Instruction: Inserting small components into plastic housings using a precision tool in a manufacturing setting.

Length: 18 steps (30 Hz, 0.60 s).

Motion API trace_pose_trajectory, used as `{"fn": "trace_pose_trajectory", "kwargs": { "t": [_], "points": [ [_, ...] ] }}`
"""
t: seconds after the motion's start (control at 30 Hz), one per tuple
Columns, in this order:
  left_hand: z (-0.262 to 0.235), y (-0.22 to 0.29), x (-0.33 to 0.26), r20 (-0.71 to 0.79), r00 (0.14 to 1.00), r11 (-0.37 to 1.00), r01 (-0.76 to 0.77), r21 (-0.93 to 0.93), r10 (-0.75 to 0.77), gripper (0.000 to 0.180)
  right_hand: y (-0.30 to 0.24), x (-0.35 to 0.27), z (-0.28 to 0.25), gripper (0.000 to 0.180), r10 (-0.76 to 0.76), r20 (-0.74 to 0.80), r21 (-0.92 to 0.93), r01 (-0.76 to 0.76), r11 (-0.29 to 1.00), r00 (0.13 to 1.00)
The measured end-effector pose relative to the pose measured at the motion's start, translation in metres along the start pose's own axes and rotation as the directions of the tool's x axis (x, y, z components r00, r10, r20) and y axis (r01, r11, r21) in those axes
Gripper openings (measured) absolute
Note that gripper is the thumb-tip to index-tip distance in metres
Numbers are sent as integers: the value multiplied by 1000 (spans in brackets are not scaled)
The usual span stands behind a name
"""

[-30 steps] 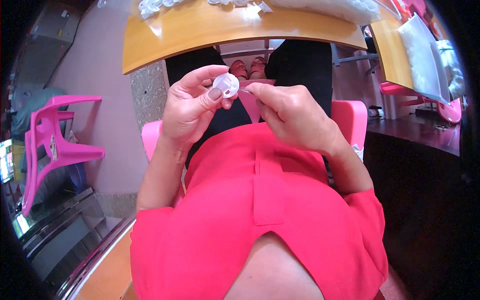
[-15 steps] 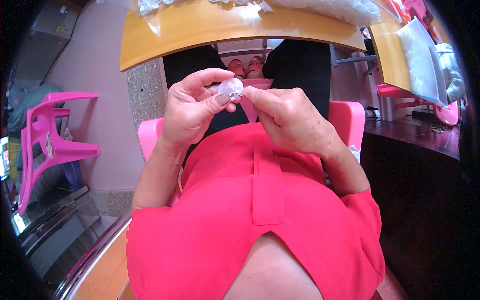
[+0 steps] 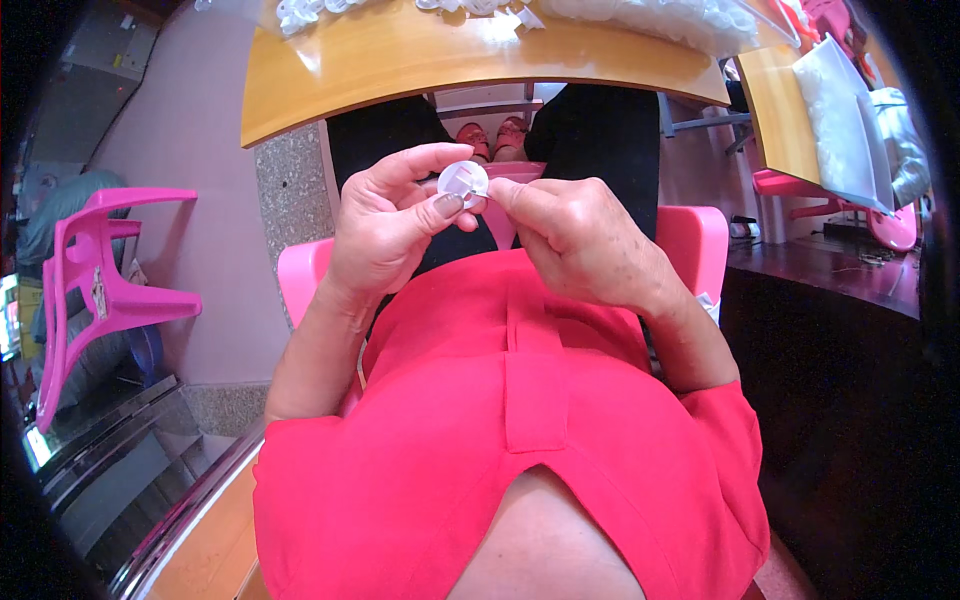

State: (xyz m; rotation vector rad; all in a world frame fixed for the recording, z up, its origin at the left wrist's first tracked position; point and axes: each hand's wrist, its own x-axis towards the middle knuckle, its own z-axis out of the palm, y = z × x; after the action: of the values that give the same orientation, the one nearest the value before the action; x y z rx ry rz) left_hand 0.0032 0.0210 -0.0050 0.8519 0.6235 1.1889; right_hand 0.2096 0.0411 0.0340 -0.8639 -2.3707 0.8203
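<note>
Over my lap, my left hand [image 3: 385, 220] pinches a small round white translucent plastic piece [image 3: 458, 178] between thumb and fingers, its flat face turned up. From the right, my right hand [image 3: 590, 240] is closed around a thin metal tool [image 3: 481, 194]. Only a short bit of that tool shows; its tip meets the lower right of the round piece, near a small notch or opening. The rest of the tool is hidden inside my fist, so its exact kind cannot be told.
Ahead is a wooden table edge [image 3: 480, 62] with many white plastic pieces [image 3: 650, 18] heaped on it. At the right, a clear container of white pieces [image 3: 845, 125] stands on another wooden surface [image 3: 783, 110]. A pink plastic chair [image 3: 90, 265] is at the left; pink chair arms [image 3: 695, 245] flank me.
The round piece has tilted slightly in my left fingers, and the tool tip has shifted a little across it. Both hands stay in nearly the same place.
</note>
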Motion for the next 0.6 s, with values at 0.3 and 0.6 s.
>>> {"fn": "trace_pose_trajectory", "kwargs": {
  "t": [0.3, 0.6],
  "points": [
    [2, -1, -1, 3, 999, 999, -47, 10, 47, 34, 2, 3, -1, 34, -53, -67, 267, 69, 961, 996],
    [8, -5, -3, -42, 993, 993, -106, 59, 109, 33, -1, 5, -4, 15, 169, 55, 437, -176, 882, 984]
  ]
}}
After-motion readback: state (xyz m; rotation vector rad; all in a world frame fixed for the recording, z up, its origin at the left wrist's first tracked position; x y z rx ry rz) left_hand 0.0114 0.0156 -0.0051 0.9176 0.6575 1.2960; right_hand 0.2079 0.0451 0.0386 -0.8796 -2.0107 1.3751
